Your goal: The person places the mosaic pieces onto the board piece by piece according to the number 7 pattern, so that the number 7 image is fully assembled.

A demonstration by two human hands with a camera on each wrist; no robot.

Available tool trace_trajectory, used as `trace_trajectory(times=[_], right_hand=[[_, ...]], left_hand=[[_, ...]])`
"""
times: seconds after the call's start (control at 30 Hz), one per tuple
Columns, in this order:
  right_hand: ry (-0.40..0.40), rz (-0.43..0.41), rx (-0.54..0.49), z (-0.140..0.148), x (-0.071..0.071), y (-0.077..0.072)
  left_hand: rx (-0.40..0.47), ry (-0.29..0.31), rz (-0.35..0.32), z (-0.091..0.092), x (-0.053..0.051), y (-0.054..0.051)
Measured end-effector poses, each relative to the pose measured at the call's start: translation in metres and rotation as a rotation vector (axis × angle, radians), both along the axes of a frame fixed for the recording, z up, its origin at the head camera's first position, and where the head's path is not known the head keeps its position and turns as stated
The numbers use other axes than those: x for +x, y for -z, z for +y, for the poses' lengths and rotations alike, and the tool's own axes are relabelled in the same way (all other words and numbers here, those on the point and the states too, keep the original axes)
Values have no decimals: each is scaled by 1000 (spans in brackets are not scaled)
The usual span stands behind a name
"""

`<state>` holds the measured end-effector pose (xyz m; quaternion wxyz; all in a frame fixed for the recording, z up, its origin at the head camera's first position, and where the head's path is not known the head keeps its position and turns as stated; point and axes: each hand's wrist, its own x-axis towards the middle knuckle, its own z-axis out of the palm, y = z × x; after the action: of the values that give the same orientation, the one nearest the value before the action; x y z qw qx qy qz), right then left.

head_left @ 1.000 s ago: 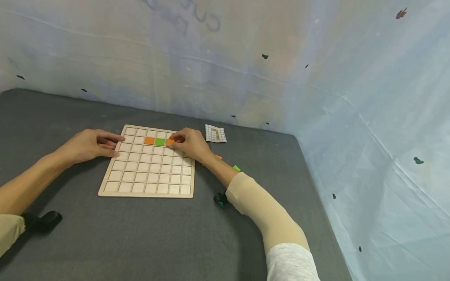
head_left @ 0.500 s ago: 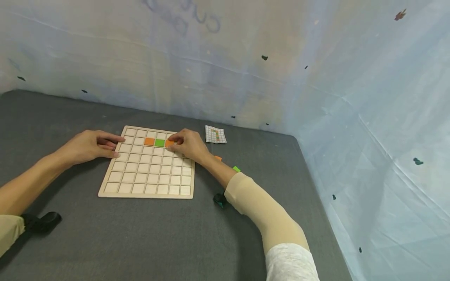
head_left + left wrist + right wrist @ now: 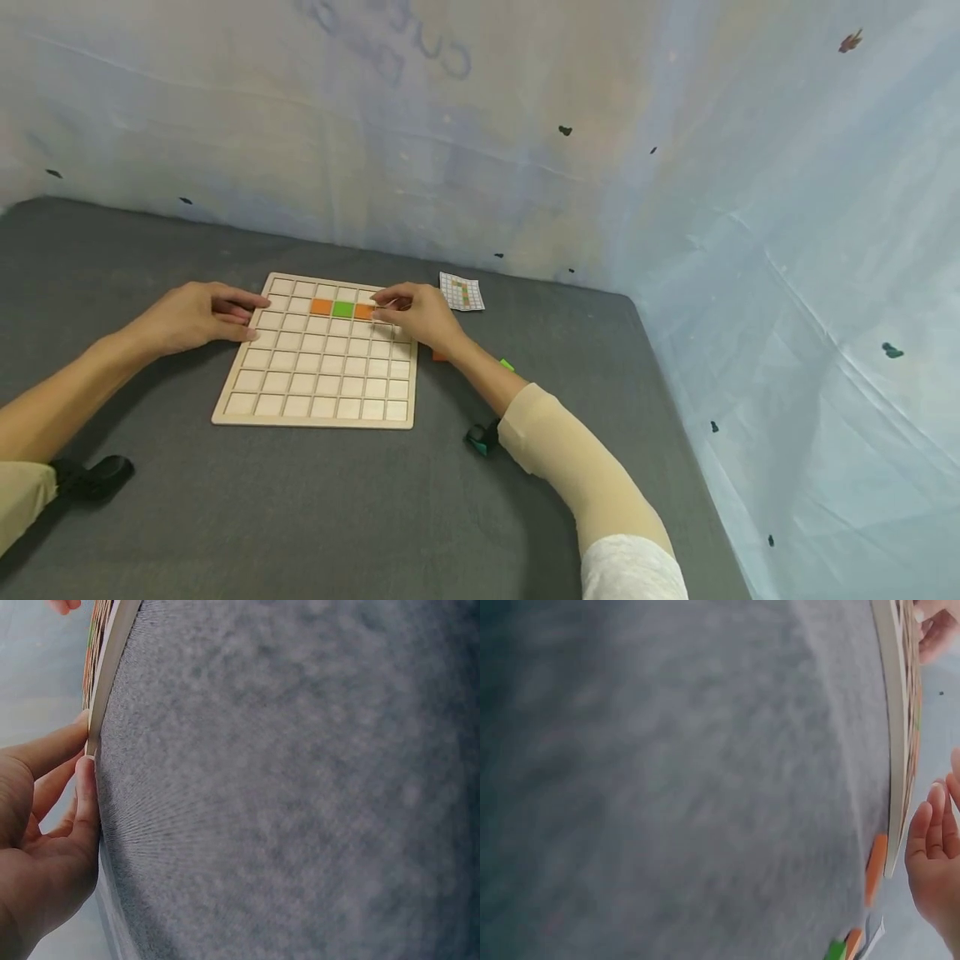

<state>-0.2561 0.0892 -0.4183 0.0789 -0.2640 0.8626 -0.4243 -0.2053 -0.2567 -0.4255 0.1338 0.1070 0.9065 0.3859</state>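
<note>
A pale wooden grid board (image 3: 315, 422) lies on the grey table. In its second row from the back, an orange tile (image 3: 321, 307), a green tile (image 3: 342, 309) and another orange tile (image 3: 363, 312) sit side by side. My left hand (image 3: 195, 317) touches the board's left edge with thumb and fingertips spread apart along it; the left wrist view shows the fingertips against that edge. Beside the right-hand orange tile is my right hand (image 3: 423, 317), thumb and fingers parted, no tile seen between them. In the right wrist view that hand (image 3: 934, 859) is above the board's end.
Behind the right hand lies a small printed grid card (image 3: 462, 292) with coloured squares. Loose tiles rest right of the board: an orange one (image 3: 440, 356) and a green one (image 3: 507, 365), partly hidden by the forearm. A draped sheet (image 3: 487, 167) rises behind the table.
My right hand has let go of the right-hand orange tile and drawn slightly to the right. That tile stays in its square. The left hand keeps its place at the board's edge.
</note>
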Motion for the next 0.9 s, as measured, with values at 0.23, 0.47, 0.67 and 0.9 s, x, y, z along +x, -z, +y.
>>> trace_trajectory(times=[0.23, 0.47, 0.67, 0.9], right_hand=[[8, 6, -32, 23, 2, -2], [7, -7, -60, 45, 15, -5], [21, -16, -49, 62, 26, -16], [66, -22, -56, 89, 23, -7]], left_hand=[[2, 0, 14, -1, -2, 2], [-3, 2, 9, 1, -1, 3], [-3, 6, 15, 3, -2, 1], [14, 11, 6, 4, -3, 1]])
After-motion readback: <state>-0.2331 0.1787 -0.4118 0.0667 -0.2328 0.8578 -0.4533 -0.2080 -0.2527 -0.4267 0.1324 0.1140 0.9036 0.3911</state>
